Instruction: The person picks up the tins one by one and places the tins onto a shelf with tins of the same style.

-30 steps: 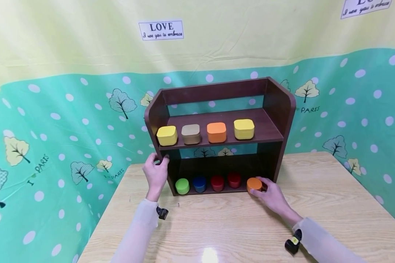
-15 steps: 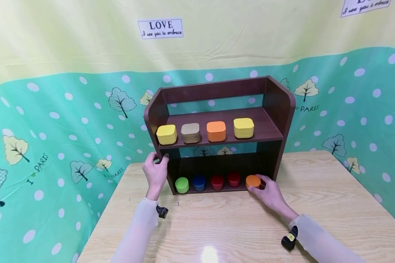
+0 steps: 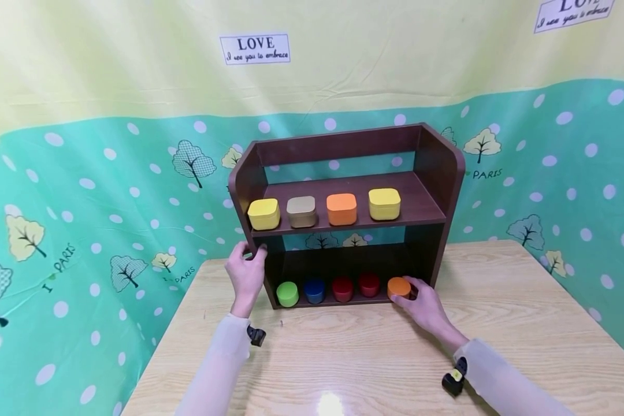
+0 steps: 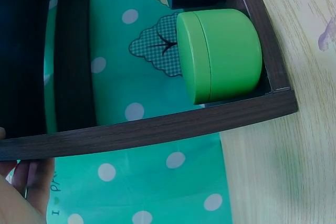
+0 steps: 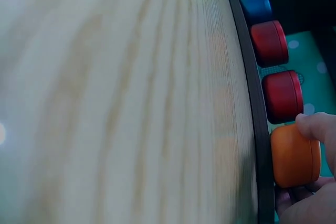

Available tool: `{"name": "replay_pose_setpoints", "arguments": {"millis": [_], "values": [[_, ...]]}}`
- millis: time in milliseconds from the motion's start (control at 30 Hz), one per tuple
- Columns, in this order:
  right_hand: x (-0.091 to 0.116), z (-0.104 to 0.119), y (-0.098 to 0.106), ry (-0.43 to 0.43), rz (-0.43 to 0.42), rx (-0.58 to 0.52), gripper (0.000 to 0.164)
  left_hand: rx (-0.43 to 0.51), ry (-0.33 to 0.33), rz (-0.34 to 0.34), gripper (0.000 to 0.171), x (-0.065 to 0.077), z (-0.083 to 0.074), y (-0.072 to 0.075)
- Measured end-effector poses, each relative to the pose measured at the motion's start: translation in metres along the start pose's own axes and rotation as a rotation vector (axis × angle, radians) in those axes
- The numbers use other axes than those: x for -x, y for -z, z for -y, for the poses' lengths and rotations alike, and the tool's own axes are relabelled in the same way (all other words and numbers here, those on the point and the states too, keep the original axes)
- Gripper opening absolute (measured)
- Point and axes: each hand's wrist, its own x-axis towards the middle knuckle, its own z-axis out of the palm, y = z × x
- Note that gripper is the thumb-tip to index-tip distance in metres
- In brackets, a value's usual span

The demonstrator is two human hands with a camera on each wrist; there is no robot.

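My left hand (image 3: 246,274) grips the left side panel of a dark brown two-tier wooden shelf (image 3: 343,181); in the left wrist view its fingers (image 4: 39,187) show at the panel's outer side. On the lower tier's right end, my right hand (image 3: 427,307) holds a small round orange tin (image 3: 398,286) between thumb and fingers. In the right wrist view the thumb lies across the lid edge of the orange tin (image 5: 293,157). Left of it stand two red tins (image 3: 368,285), a blue tin (image 3: 314,291) and a green tin (image 3: 288,294), in a row.
The upper tier bears rounded-square tins: a yellow tin (image 3: 263,214) at the left, a grey-brown tin (image 3: 301,212), an orange square tin (image 3: 341,209) and another yellow tin (image 3: 384,204). The shelf stands on a light wooden table (image 3: 312,352) before a patterned green-and-yellow curtain (image 3: 135,190).
My right hand has shifted slightly left and back with the orange tin, which now sits more in line with the row. The left hand keeps its place on the shelf's side.
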Motion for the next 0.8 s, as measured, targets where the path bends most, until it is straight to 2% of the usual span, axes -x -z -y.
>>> {"name": "replay_pose_setpoints", "arguments": {"millis": [333, 633, 800], "values": [[0.004, 0.004, 0.001, -0.003, -0.005, 0.035, 0.076, -0.016, -0.004, -0.012, 0.012, 0.000, -0.002, 0.000], [0.017, 0.009, 0.001, -0.071, -0.036, 0.024, 0.080, -0.011, 0.005, -0.002, 0.012, 0.000, -0.002, 0.000], [0.016, 0.009, -0.002, -0.052, -0.079, 0.059, 0.076, -0.020, -0.006, -0.011, 0.012, 0.000, 0.000, 0.000]]}}
